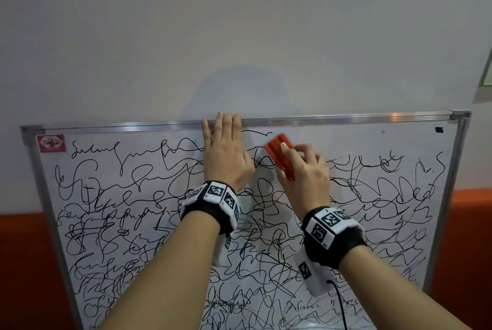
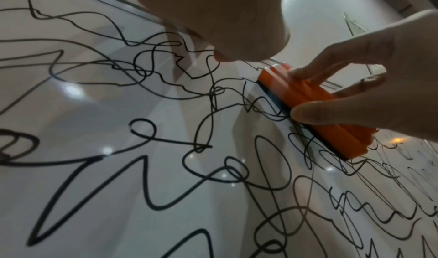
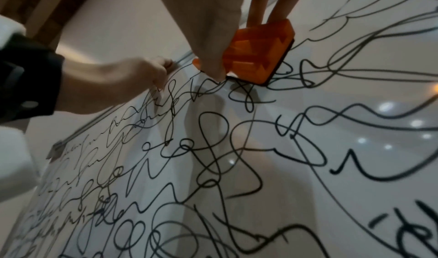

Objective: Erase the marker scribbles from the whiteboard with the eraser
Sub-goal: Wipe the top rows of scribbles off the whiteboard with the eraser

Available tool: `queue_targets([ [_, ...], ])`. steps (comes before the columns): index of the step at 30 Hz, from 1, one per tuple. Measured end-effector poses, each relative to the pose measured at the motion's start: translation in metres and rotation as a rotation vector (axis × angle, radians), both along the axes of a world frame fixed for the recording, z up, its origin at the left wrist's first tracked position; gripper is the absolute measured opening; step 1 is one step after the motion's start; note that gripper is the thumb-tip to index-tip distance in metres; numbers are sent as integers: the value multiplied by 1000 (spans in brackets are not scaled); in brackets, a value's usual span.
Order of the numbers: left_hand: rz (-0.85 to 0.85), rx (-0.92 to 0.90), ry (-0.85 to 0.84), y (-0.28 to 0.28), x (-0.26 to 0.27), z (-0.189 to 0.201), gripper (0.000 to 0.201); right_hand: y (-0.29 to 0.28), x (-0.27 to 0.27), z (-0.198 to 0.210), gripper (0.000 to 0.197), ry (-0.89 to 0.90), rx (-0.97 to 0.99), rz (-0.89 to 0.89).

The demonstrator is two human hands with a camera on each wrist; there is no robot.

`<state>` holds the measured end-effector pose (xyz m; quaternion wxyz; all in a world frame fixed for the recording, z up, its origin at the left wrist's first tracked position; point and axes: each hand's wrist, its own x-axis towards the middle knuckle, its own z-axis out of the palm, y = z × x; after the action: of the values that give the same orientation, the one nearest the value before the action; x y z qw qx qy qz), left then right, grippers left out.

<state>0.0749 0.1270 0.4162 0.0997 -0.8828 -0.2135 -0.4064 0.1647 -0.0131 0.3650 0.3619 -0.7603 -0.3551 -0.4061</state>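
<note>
A whiteboard [image 1: 415,143] in a metal frame leans against the wall, covered almost all over with black marker scribbles [image 1: 138,212]. My right hand [image 1: 303,170] grips an orange eraser [image 1: 277,155] by its sides and holds its dark pad flat on the board near the top middle. The left wrist view has the eraser [image 2: 315,108] between the thumb and fingers; in the right wrist view the eraser [image 3: 255,56] sits under the fingers. My left hand [image 1: 226,154] lies flat on the board just left of the eraser, fingers straight and reaching the top frame.
A red sticker [image 1: 50,143] is in the board's top left corner, and a small dark mark [image 1: 439,129] near the top right. Orange wall trim [image 1: 468,223] runs behind the board. A cable [image 1: 340,305] hangs from my right wristband.
</note>
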Motion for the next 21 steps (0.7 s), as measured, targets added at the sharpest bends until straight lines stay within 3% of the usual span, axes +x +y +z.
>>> queue_targets([
  [5, -3, 8, -6, 2, 0, 0, 75, 5, 3, 19, 54, -5, -33, 40],
  [9, -81, 31, 39, 14, -11, 12, 71, -7, 13, 11, 50, 56, 50, 33],
  [12, -118, 72, 60, 30, -23, 20, 73, -7, 9, 5, 51, 33, 5, 37],
  [15, -111, 42, -1, 40, -28, 12, 73, -5, 8, 4, 52, -12, -79, 71],
  [21, -111, -43, -114, 28, -15, 5, 69, 4, -2, -2, 51, 20, -18, 64],
])
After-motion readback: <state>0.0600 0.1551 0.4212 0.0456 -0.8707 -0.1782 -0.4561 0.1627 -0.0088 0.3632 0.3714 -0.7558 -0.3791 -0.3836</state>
